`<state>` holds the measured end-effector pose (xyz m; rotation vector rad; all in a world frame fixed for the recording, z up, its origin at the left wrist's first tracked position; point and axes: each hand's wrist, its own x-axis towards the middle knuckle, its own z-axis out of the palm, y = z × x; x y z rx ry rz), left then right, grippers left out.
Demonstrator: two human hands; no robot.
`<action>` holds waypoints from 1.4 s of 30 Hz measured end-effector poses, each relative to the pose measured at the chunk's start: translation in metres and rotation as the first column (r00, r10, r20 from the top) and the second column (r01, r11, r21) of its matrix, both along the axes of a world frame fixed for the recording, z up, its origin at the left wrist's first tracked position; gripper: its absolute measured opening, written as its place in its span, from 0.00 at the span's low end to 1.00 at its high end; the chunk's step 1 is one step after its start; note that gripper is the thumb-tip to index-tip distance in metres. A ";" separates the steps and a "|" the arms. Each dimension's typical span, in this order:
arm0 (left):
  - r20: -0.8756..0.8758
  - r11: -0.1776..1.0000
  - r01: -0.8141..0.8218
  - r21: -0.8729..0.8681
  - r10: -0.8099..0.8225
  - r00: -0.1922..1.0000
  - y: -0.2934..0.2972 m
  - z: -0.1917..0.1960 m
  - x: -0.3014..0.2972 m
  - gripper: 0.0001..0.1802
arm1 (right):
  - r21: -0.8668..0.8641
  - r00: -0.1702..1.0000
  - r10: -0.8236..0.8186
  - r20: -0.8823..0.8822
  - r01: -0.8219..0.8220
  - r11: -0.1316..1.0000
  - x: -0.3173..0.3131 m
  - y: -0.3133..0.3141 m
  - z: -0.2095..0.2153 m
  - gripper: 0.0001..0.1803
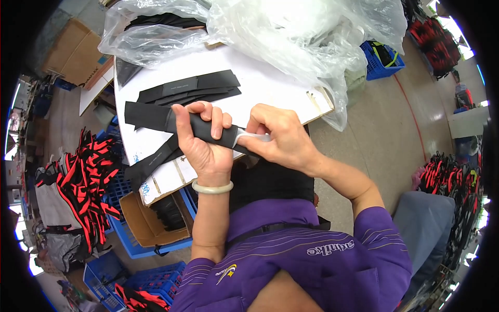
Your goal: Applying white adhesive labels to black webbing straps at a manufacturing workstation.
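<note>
My left hand is closed round a long black fabric strip, thumb on the near face and fingers curled over its far side. The strip tilts slightly down to the right, above the white tabletop. At its right end, my right hand pinches a thin white piece that comes out of or lies against the strip; its full shape is hidden by the fingers. More black strips lie stacked just beyond my left hand, and others lie below it near the table's left edge.
Clear plastic bags cover the far side of the table. Below its near left edge, a cardboard box sits in a blue crate. Red-and-black goods are heaped at left. Another blue crate stands at far right.
</note>
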<state>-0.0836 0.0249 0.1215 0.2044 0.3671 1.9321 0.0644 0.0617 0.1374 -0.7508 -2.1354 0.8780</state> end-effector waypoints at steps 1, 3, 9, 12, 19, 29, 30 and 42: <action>-0.016 0.999 0.025 0.048 -0.024 1.000 -0.001 -0.001 0.001 0.22 | -0.017 0.999 -0.016 -0.048 0.015 1.000 -0.005 -0.002 -0.003 0.12; -0.015 0.998 0.032 0.054 -0.032 0.999 -0.002 -0.002 0.000 0.22 | -0.025 0.996 -0.021 -0.091 0.019 1.000 -0.008 -0.003 -0.006 0.11; -0.070 0.995 -0.033 0.094 0.040 0.997 -0.002 -0.002 0.001 0.23 | -0.087 0.997 -0.071 0.031 0.073 0.993 -0.006 -0.006 0.003 0.12; -0.188 0.979 -0.004 0.202 0.043 0.981 -0.003 -0.001 0.002 0.23 | -0.043 0.996 -0.081 -0.046 0.079 0.996 -0.012 -0.007 0.001 0.12; 0.116 0.996 0.028 0.084 -0.038 0.992 0.003 -0.004 -0.026 0.24 | 0.115 0.994 0.096 -0.049 -0.090 0.989 0.003 -0.006 0.006 0.12; 0.171 0.994 0.057 0.090 -0.072 0.983 0.000 -0.009 -0.026 0.25 | -0.540 0.983 -0.011 -0.181 -0.089 0.837 -0.003 -0.007 0.004 0.09; 0.125 0.997 0.005 0.072 -0.014 0.992 0.001 -0.004 -0.021 0.25 | -0.529 0.981 -0.017 -0.195 -0.091 0.844 -0.001 -0.007 0.004 0.10; 0.140 0.999 0.030 0.046 -0.036 0.990 0.003 -0.009 -0.016 0.25 | 0.111 0.993 -0.011 -0.119 0.025 0.993 -0.003 -0.021 -0.008 0.13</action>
